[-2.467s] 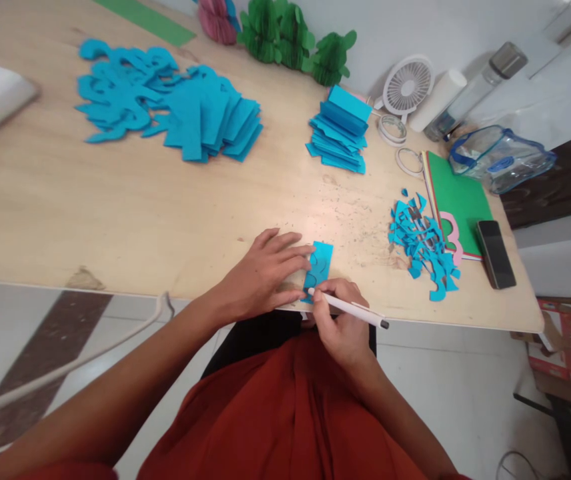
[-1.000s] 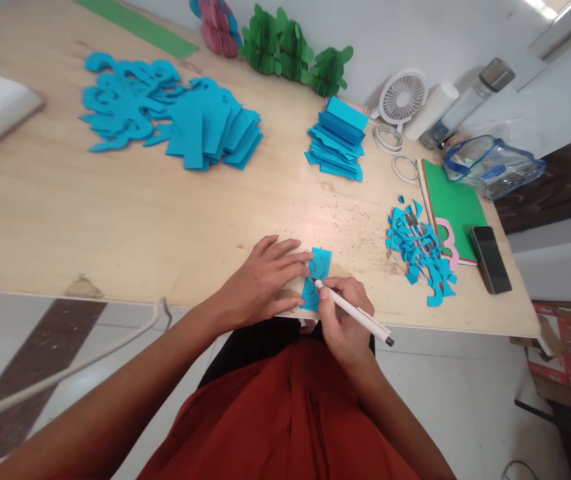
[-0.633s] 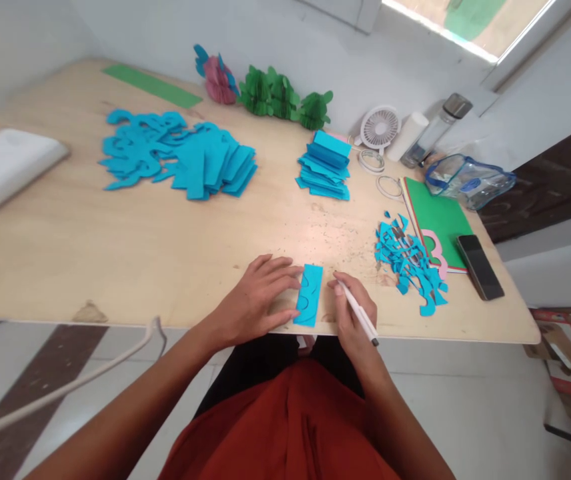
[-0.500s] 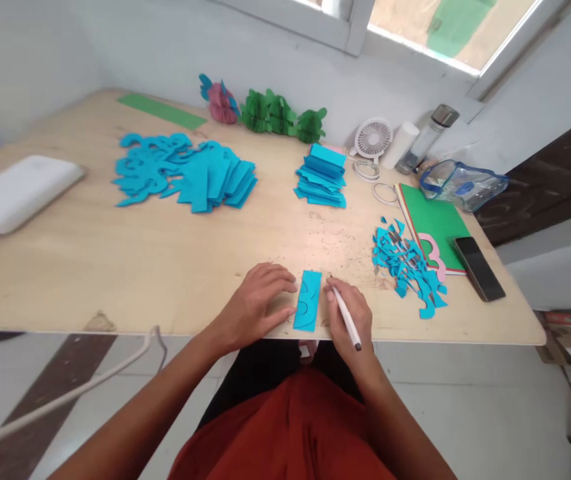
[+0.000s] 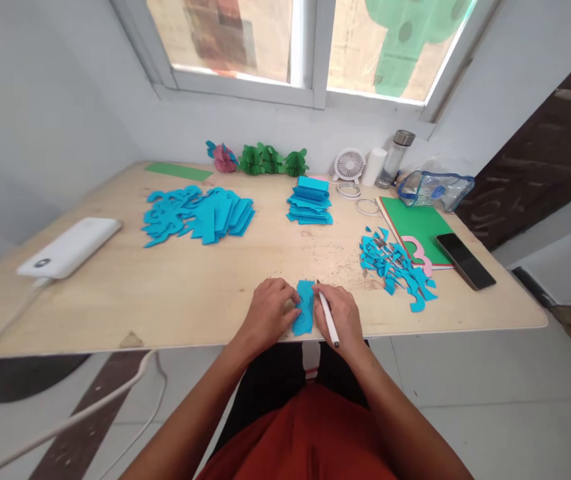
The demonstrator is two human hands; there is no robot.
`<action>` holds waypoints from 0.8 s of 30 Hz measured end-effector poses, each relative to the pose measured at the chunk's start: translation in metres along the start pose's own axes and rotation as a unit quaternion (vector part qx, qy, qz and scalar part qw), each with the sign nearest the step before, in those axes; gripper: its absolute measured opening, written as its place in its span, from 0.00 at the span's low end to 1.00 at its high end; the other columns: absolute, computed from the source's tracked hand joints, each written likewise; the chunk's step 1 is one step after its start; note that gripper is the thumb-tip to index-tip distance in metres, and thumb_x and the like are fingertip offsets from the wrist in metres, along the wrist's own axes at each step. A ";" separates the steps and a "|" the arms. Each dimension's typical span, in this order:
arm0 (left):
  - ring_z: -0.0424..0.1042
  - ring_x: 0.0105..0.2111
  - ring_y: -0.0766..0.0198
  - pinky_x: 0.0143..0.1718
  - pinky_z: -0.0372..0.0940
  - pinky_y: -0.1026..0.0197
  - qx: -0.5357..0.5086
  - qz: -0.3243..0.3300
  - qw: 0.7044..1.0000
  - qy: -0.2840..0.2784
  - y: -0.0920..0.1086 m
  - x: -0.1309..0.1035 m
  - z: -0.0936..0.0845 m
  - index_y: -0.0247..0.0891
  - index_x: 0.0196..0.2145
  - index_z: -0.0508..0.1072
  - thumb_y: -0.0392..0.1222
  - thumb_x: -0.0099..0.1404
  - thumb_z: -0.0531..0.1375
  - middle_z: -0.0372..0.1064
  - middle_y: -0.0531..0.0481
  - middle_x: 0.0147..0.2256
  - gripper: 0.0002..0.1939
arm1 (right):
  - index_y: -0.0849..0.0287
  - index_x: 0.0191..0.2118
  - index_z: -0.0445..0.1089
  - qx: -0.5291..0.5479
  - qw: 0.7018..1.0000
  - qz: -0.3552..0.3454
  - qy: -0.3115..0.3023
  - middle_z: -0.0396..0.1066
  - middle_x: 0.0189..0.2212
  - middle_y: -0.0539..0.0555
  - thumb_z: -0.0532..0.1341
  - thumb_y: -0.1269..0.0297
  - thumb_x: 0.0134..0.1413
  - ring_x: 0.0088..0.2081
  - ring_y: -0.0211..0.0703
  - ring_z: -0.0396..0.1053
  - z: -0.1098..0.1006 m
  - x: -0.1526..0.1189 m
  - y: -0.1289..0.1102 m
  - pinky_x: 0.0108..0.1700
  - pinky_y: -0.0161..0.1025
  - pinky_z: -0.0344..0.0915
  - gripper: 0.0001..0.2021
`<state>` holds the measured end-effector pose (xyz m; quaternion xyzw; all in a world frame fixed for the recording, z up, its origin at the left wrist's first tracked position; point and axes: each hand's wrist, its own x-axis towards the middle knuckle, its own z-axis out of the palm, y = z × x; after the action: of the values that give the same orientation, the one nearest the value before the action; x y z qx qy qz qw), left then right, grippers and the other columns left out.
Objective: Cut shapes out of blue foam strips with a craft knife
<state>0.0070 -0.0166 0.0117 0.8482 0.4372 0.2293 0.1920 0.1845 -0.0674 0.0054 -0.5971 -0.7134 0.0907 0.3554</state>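
A small blue paper strip with faint curved lines drawn on it lies upright to me at the table's front edge. My left hand is at its left side, with curled fingertips and thumb on the paper's edge. My right hand is closed around a white pen, whose dark end points back toward me. The right fingertips touch the strip's upper right edge.
Blue paper cutouts and a stack of folded blue paper lie farther back. Blue scraps, a green notebook and a phone are to the right. A power bank with a cable sits left.
My left hand has come in from beside the strip onto its left edge. My right hand, still with the pen, has moved in to touch the strip. The camera view has tilted upward.
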 end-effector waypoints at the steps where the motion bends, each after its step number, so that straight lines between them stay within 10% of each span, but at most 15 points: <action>1: 0.68 0.38 0.55 0.44 0.63 0.50 0.001 -0.001 1.000 0.005 0.000 0.000 0.001 0.41 0.29 0.73 0.35 0.55 0.63 0.70 0.48 0.34 0.03 | 0.57 0.48 0.71 0.003 1.000 0.001 -0.003 0.77 0.41 0.56 0.54 0.69 0.61 0.44 0.50 0.71 0.000 0.000 0.000 0.47 0.45 0.63 0.13; 24: 0.73 0.43 0.55 0.53 0.63 0.48 -0.050 0.000 0.994 0.102 -0.001 -0.012 0.019 0.43 0.30 0.72 0.38 0.56 0.62 0.76 0.51 0.36 0.03 | 0.53 0.44 0.73 0.198 0.979 0.030 -0.045 0.78 0.34 0.50 0.61 0.65 0.52 0.36 0.43 0.74 0.003 -0.002 0.015 0.40 0.37 0.67 0.13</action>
<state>0.0109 -0.0288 -0.0075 0.8099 0.4421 0.3361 0.1886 0.1947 -0.0642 -0.0060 -0.5312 -0.6785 0.2670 0.4314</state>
